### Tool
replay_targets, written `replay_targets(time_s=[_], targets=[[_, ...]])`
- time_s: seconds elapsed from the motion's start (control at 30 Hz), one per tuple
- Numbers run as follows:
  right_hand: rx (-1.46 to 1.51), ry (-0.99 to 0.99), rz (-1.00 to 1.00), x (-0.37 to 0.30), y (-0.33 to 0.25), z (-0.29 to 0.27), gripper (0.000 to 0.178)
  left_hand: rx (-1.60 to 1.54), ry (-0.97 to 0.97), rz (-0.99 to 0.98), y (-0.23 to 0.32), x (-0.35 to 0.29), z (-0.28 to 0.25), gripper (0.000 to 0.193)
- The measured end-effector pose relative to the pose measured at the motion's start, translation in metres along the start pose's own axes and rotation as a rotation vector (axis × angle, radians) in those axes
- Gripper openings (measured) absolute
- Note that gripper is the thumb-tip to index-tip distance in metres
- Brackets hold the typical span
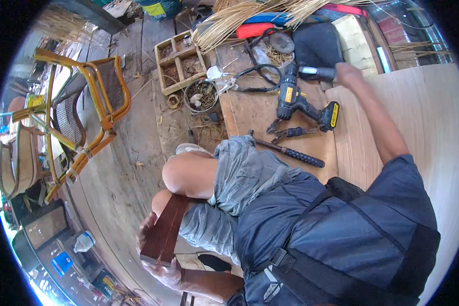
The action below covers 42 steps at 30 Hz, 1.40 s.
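Observation:
My left hand (160, 270) grips the lower end of a reddish-brown wooden board (164, 229), its fingers wrapped round the edges. The board slants up and rests against my bare knee (188, 176). Off at the upper right, my right hand (348, 75) is closed round the end of a grey and black tool (317, 73), somewhat blurred, so its exact kind is unclear. Just beside that tool stands a black and yellow cordless drill (296, 99) on the plywood. Closer to my lap lies a bar with a dark textured grip (303, 157).
A divided wooden box (181, 61) and a round tub of small bits (201, 96) sit beyond my knees. A rattan chair frame (99, 97) stands to the left. Cane strips (229, 23) and a red tool (255, 30) lie at the top. Pale plywood (408, 112) spreads at right.

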State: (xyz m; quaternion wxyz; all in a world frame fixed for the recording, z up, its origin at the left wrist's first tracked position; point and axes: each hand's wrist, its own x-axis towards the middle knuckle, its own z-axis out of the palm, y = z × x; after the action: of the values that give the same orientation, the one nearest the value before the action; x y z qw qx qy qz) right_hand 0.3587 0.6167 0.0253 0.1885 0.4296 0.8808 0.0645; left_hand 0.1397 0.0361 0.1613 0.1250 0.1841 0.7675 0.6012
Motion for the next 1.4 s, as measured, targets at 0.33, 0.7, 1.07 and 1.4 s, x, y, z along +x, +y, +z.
replay_targets(time_s=[0.33, 0.7, 1.07, 1.4], targets=[[1.27, -0.112, -0.823, -0.213, -0.208, -0.112, 0.046, -0.064, -0.262, 0.026, 0.02, -0.072, 0.026, 0.069], [0.995, -0.234, -0.85, -0.186, -0.211, -0.042, 0.043, 0.276, 0.293, -0.073, 0.056, -0.074, 0.051, 0.034], [0.646, -0.147, -0.464, -0.186, -0.148, 0.117, 0.042, 0.928, -0.003, -0.197, 0.106, -0.033, 0.013, 0.032], [1.211, -0.277, -0.902, -0.218, -0.161, -0.1, 0.036, 1.065, -0.099, -0.29, 0.111, -0.012, 0.021, 0.028]])
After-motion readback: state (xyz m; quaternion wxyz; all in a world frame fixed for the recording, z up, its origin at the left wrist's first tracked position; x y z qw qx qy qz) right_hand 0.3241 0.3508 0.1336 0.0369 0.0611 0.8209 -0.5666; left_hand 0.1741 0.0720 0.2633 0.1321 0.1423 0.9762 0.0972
